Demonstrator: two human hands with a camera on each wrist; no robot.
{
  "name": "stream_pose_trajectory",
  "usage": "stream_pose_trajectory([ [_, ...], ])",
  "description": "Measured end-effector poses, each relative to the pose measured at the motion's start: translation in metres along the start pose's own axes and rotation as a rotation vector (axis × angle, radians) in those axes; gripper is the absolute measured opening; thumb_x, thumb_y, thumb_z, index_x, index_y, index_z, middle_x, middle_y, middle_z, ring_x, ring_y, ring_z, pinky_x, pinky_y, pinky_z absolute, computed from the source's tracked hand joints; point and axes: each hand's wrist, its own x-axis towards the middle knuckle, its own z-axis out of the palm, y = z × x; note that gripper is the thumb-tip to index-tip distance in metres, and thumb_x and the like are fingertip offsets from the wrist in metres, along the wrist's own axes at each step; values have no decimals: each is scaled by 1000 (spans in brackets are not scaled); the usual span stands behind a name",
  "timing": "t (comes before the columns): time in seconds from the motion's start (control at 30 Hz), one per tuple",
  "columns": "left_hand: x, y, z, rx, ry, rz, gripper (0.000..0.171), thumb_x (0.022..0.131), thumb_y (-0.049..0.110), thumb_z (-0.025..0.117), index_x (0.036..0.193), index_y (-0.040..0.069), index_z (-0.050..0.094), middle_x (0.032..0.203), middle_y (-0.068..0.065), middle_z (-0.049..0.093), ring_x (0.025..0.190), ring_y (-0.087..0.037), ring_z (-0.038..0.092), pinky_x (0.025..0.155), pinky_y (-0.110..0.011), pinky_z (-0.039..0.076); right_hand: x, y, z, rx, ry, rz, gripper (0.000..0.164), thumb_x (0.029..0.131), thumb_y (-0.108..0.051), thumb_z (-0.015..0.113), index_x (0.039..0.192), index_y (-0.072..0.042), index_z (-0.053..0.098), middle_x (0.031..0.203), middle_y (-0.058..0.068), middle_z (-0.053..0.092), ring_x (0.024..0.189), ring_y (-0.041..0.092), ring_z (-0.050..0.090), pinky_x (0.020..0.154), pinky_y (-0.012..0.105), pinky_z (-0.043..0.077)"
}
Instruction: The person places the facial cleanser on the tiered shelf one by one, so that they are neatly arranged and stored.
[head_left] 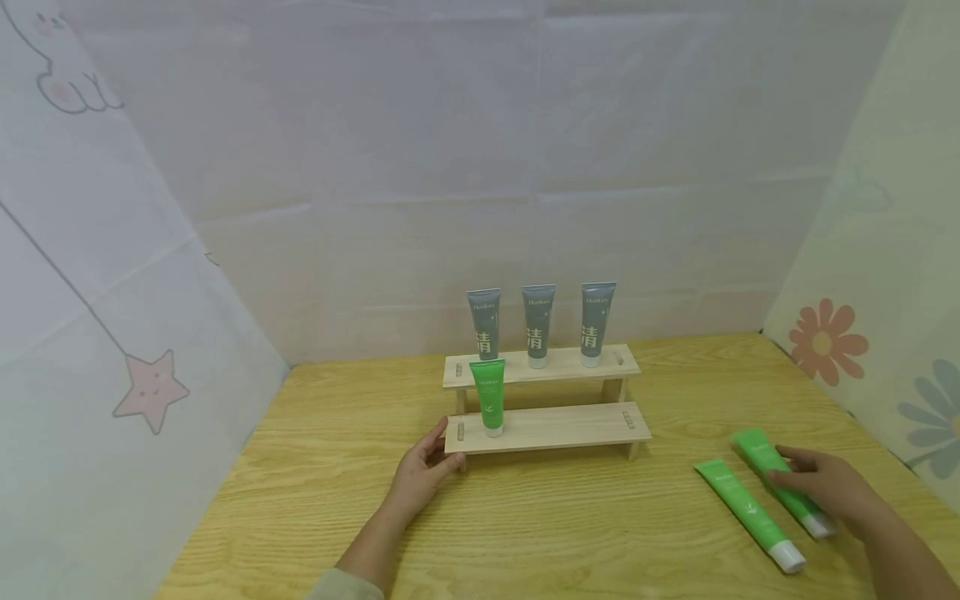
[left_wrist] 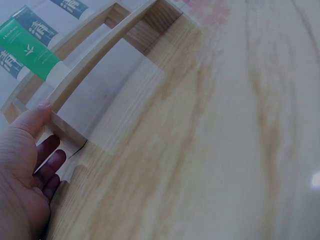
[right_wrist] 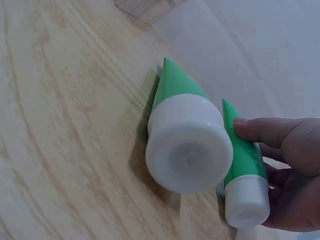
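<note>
My left hand [head_left: 418,477] holds the left end of a two-tier wooden shelf [head_left: 555,427], its thumb on the lower board's edge in the left wrist view. One green tube [head_left: 489,396] stands cap down on the lower tier near that hand. On the upper tier stand three grey-blue tubes [head_left: 537,323], also cap down. Off to the right, my right hand [head_left: 828,487] pinches a green squeeze tube [right_wrist: 244,155] between thumb and fingers. Whether that tube is off the table cannot be told. Beside it another green tube [head_left: 750,510] lies flat, white cap toward me.
The wooden table [head_left: 585,533] has a wood-grain top. A pale cloth backdrop [head_left: 420,208] rises behind the shelf. Printed side panels flank the table, with a pink star [head_left: 152,390] at left and a red flower [head_left: 825,342] at right.
</note>
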Motion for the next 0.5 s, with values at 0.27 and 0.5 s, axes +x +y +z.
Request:
stream_pose_trajectory([
  [0.27, -2, 5, 1, 19, 10, -7, 68, 91, 14, 70, 150, 8, 38, 125, -17, 64, 112, -26, 58, 89, -24, 46, 3, -5, 1, 43, 106, -19, 81, 99, -45, 54, 148, 11, 24, 139, 44, 34, 116, 59, 42, 80, 51, 50],
  [0.5, 3, -7, -2, -10, -10, 6, 71, 90, 21, 72, 151, 11, 38, 124, -15, 65, 111, -23, 58, 88, -23, 46, 5, -17, 7, 114, 186, -62, 77, 99, -40, 57, 148, 10, 24, 140, 45, 36, 119, 60, 44, 77, 43, 54],
])
